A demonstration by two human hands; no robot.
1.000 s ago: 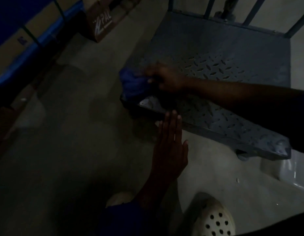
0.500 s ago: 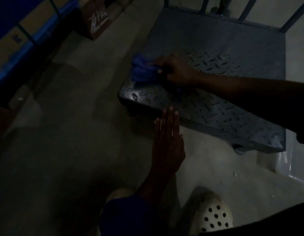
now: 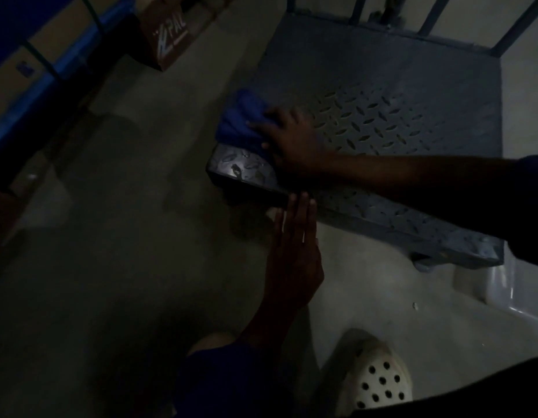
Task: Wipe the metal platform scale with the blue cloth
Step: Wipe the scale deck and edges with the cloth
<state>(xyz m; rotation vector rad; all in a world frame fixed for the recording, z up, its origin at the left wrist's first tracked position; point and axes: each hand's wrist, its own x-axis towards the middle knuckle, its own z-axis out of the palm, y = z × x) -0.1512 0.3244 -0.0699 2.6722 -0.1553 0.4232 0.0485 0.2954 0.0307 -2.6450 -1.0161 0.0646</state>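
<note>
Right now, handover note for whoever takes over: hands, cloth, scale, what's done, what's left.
Right hand: pressing the bunched blue cloth flat onto the metal platform scale, near its front-left corner.
Left hand: open, empty, fingers extended, fingertips at the scale's front edge.
Done: cannot tell how much has been wiped; lighting is dim.
Left: probably work the cloth over the rest of the diamond-plate deck, toward the back rails and the right side.

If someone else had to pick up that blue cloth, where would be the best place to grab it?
Probably the bunched far-left end of the blue cloth, which sticks out past the right hand at the edge of the scale platform. Come from above and the left: that part is uncovered and heaped up, so fingers could pinch it.
</note>
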